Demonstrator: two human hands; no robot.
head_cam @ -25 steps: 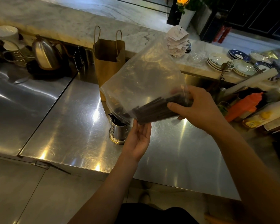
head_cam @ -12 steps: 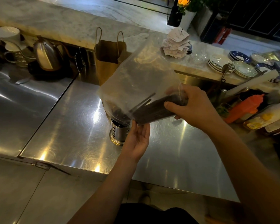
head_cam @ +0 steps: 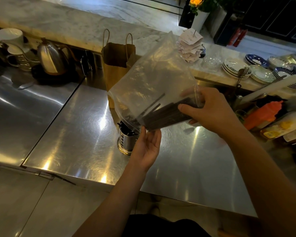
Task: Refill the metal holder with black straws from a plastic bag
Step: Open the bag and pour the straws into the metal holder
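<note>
— Where are our black straws (head_cam: pixel 166 115)?
— In the plastic bag (head_cam: pixel 154 79). Our right hand (head_cam: pixel 210 112) squeezes the bag around them, tipped down over the metal holder (head_cam: pixel 126 141) on the steel counter (head_cam: pixel 75 130).
— And our left hand (head_cam: pixel 147 147)?
— Its fingers are straight, touching the bag's low end. A few straws sit in the holder.

Left grip (head_cam: pixel 147 147) flat, right grip (head_cam: pixel 210 110) clenched.
Left palm up, fingers straight; right fingers curled, thumb pressing inward.
</note>
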